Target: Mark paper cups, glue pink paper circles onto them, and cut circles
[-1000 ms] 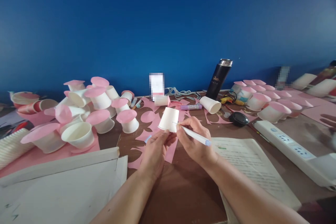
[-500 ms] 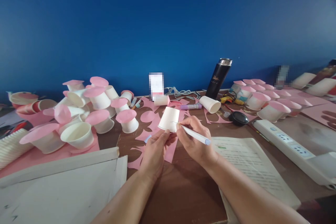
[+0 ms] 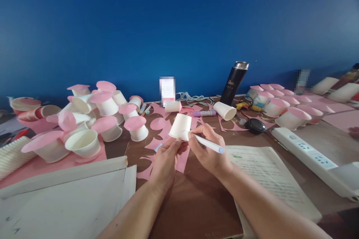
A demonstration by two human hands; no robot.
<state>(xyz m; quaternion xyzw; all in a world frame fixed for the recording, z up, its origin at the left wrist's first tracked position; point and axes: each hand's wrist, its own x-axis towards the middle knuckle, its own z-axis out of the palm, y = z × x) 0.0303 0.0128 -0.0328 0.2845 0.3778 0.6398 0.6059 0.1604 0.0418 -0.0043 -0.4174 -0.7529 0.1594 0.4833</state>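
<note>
**Thin cup, light grip**

I have the white paper cup [image 3: 180,127] upside down in front of me, lifted just above the brown table [image 3: 196,201] and over the pink paper offcuts [image 3: 164,134]. My left hand [image 3: 165,160] pinches it by the rim at the lower edge, thumb on the near wall. My right hand [image 3: 206,147] is closed around a white pen [image 3: 209,144], its tip touching the cup's side.

I judge the cup to be nearly weightless and easily crushed: the wall should dent under a hard pinch or a heavy pen stroke, so the rolled rim and the stiffer base are the better places to hold. The surface looks smooth but not slippery.

Room is tight. An open book [image 3: 269,179] lies under my right forearm, and a flat white board [image 3: 67,194] sits by my left elbow. Further left is a crowd of pink-topped cups [image 3: 108,125], some leaning on each other, that a careless sweep could topple. Ahead lie a tipped cup [image 3: 224,111], a purple marker [image 3: 203,113] and a black flask [image 3: 234,83]; to the right, a white power strip [image 3: 308,157]. The clearest space is the bare table straight toward me.
</note>
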